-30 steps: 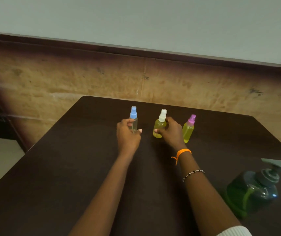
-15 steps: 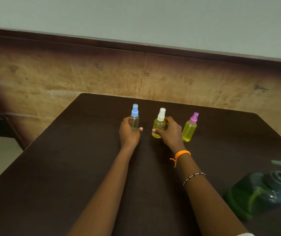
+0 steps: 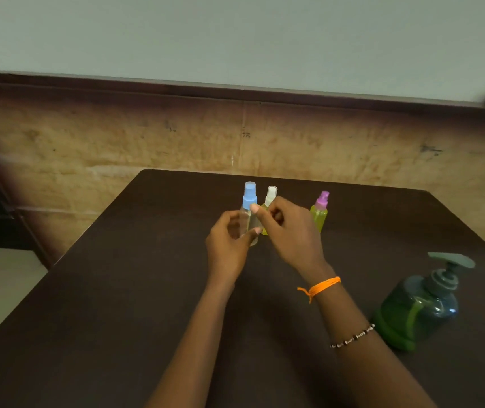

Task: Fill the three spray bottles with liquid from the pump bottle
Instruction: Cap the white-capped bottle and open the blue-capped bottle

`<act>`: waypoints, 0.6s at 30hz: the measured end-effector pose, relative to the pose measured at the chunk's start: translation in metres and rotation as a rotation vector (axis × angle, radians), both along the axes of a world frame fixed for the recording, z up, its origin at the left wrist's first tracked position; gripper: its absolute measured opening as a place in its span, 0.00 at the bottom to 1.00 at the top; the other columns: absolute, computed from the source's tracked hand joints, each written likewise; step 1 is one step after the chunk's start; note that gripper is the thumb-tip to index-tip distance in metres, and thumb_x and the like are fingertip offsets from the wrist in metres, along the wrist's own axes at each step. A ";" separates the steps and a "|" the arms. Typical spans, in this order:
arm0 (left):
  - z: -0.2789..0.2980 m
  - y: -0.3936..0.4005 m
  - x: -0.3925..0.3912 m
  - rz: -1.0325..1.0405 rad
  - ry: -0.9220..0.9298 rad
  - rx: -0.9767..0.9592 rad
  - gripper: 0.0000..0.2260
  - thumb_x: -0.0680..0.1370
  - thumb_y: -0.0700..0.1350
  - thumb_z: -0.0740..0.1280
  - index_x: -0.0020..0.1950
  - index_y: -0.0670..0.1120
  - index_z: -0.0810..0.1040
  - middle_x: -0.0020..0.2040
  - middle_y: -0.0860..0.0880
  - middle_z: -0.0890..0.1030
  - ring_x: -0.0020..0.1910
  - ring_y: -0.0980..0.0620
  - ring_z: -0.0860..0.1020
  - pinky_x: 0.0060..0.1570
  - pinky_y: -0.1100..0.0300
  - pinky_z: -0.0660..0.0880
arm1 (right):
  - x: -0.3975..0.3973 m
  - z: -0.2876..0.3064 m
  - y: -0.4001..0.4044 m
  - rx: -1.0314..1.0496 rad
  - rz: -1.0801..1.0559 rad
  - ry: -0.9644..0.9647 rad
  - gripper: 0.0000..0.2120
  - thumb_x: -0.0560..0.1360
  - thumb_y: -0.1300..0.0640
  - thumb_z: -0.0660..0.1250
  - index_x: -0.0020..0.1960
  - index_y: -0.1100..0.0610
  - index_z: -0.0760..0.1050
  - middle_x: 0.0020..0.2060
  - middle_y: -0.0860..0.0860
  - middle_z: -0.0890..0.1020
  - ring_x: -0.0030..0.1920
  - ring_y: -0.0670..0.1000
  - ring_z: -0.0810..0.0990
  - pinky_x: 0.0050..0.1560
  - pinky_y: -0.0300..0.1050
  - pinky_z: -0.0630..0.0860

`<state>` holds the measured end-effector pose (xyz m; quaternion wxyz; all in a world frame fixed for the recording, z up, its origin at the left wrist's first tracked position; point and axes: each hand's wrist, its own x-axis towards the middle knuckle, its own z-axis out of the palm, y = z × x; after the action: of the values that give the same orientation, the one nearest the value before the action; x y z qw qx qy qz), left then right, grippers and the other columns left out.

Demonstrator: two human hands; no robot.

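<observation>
Left hand wrapped round the clear blue-capped spray bottle, mid-frame. Right hand pinching that blue cap with fingertips. White-capped spray bottle just behind, yellow inside, partly hidden. Pink-capped spray bottle standing apart to the right, also yellow. Green pump bottle parked lower right on the dark bench.

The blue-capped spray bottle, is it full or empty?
Empty, it seems: the blue-capped spray bottle looks clear in the left hand, while the purple-capped bottle shows yellow-green liquid.
</observation>
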<state>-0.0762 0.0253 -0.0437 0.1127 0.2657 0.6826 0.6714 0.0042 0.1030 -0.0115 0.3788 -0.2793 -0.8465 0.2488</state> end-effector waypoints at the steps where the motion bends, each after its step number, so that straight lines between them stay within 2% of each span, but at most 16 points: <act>1: 0.003 -0.008 0.008 -0.012 0.014 0.019 0.14 0.67 0.39 0.75 0.50 0.50 0.78 0.46 0.57 0.81 0.46 0.62 0.79 0.48 0.60 0.77 | 0.006 0.008 -0.007 0.017 -0.034 -0.030 0.23 0.73 0.37 0.62 0.30 0.52 0.64 0.23 0.46 0.70 0.27 0.45 0.69 0.28 0.43 0.63; 3: 0.006 -0.022 0.024 -0.023 0.060 0.055 0.16 0.65 0.38 0.76 0.48 0.51 0.79 0.47 0.55 0.81 0.46 0.62 0.79 0.47 0.62 0.78 | 0.021 0.020 -0.020 0.029 -0.114 -0.052 0.27 0.72 0.34 0.62 0.28 0.54 0.61 0.22 0.47 0.68 0.26 0.45 0.68 0.30 0.44 0.64; 6: 0.009 -0.036 0.044 -0.017 0.157 0.102 0.18 0.63 0.37 0.77 0.47 0.53 0.79 0.47 0.52 0.80 0.47 0.57 0.80 0.47 0.63 0.77 | 0.041 0.031 -0.033 0.019 -0.186 -0.078 0.29 0.72 0.34 0.63 0.26 0.53 0.59 0.21 0.47 0.66 0.26 0.45 0.66 0.29 0.44 0.62; 9: 0.014 -0.043 0.062 -0.024 0.252 0.127 0.18 0.64 0.37 0.77 0.51 0.49 0.81 0.46 0.52 0.79 0.47 0.55 0.80 0.47 0.64 0.76 | 0.061 0.039 -0.039 -0.004 -0.221 -0.109 0.30 0.73 0.33 0.61 0.25 0.53 0.59 0.22 0.47 0.65 0.26 0.46 0.65 0.28 0.43 0.57; 12: 0.020 -0.046 0.080 -0.071 0.324 0.135 0.18 0.68 0.38 0.75 0.56 0.47 0.80 0.46 0.55 0.77 0.47 0.59 0.78 0.47 0.68 0.74 | 0.078 0.047 -0.039 -0.008 -0.228 -0.108 0.30 0.72 0.33 0.62 0.25 0.54 0.60 0.22 0.47 0.66 0.25 0.46 0.65 0.28 0.42 0.56; 16: 0.028 -0.044 0.096 -0.144 0.423 0.121 0.16 0.73 0.38 0.70 0.60 0.44 0.77 0.49 0.56 0.77 0.50 0.62 0.77 0.47 0.74 0.70 | 0.094 0.054 -0.032 0.003 -0.177 -0.082 0.28 0.74 0.40 0.65 0.24 0.56 0.62 0.21 0.49 0.66 0.25 0.49 0.65 0.28 0.43 0.57; 18: 0.032 -0.045 0.102 -0.204 0.424 0.124 0.16 0.74 0.37 0.68 0.62 0.42 0.76 0.48 0.61 0.77 0.49 0.69 0.76 0.46 0.77 0.69 | 0.100 0.059 -0.027 -0.002 -0.151 -0.084 0.27 0.74 0.43 0.66 0.24 0.56 0.63 0.22 0.50 0.67 0.25 0.49 0.65 0.30 0.44 0.59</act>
<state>0.0257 -0.0193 -0.0117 0.0173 0.4747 0.6181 0.6263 0.1045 0.0756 0.0474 0.3605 -0.3528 -0.8379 0.2085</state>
